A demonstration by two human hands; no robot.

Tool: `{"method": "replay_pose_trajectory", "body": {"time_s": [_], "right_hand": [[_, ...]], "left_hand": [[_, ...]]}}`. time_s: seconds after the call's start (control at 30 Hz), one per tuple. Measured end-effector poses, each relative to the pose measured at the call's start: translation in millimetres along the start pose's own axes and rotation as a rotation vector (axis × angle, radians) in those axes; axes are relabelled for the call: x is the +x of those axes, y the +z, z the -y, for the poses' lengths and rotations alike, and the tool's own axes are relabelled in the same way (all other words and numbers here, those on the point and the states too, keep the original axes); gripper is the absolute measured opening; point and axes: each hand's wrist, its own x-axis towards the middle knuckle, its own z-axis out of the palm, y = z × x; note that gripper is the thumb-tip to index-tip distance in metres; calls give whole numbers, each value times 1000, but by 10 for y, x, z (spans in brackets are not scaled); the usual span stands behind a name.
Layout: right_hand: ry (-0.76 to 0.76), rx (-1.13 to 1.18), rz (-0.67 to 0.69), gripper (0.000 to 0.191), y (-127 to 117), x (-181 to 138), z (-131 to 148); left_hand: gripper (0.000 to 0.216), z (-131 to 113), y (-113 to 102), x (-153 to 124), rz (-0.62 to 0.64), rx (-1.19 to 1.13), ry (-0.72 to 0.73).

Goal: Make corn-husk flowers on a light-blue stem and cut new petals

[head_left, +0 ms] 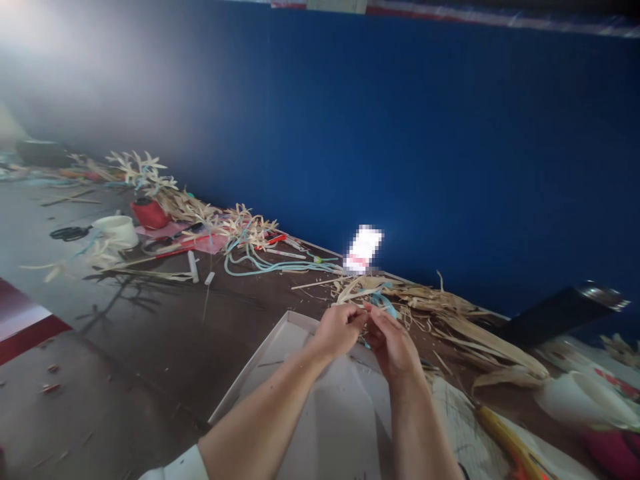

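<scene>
My left hand (336,329) and my right hand (391,343) meet over the far edge of a shallow white tray (280,347). Both are closed in a pinch on a light blue strip (384,301) mixed with pale dried husk strands that curl up just beyond the fingers. The fingertips of the two hands touch each other. A heap of dried husks (440,310) lies right behind the hands on the dark table.
Along the blue wall lie more husk pieces, star-shaped husk flowers (140,170), light blue cords (270,265), a red cup (149,213), a white cup (119,230), black scissors (70,233) and white sticks (193,265). A yellow-handled tool (505,437) lies at right.
</scene>
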Motion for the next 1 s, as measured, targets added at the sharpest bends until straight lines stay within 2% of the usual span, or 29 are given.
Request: {"method": "replay_pose_trajectory", "body": {"time_s": [0.27,0.57,0.67,0.87,0.93,1.0], "right_hand": [[-44,64,-135,25,45,0,46],[-110,-2,-278,34,79,-29,55],[-144,-20,-263,36,95,-36,45],[-143,-84,-237,39,109,-36,4],[-120,-60,-166,35,118,-45,-2],[-84,-19,-29,30,125,-58,-2]], "left_hand": [[28,-16,-30,-18,15,98,100],[26,-94,-16,-58,19,171,155],[29,-99,-8,-65,16,229,171],[33,-85,36,-86,-72,386,103],[31,-75,46,-91,-79,385,96],[29,-58,49,-87,-76,350,85]]}}
